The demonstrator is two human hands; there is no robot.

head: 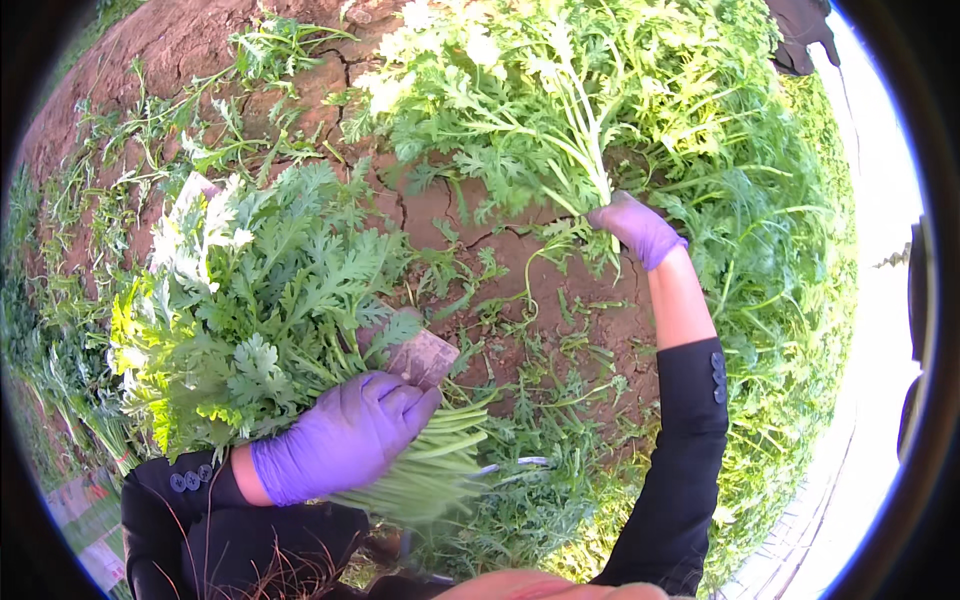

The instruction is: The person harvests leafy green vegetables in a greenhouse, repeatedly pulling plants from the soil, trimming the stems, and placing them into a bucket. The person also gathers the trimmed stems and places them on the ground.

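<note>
My left hand [349, 435], in a purple glove, is closed around a thick bunch of leafy greens [277, 300]. Its lobed leaves spread up and left, and the pale cut stems fan out below my fingers. A flat, worn strip [424, 358] lies against the bunch beside my fingers; what it is made of I cannot tell. At the upper right, my right hand [637, 225], also gloved and stained, grips the stem bases of several leafy stalks [589, 142], whose tops point up and away. My right fingertips are partly hidden by stems.
Dense growing greens [765, 247] fill the right side. Cracked brown soil [427, 206] with scattered stalks and leaf scraps lies between my hands. Tied bunches [112, 442] rest at the lower left, near a printed sheet [79, 499]. A dark shape [801, 34] shows at the top right.
</note>
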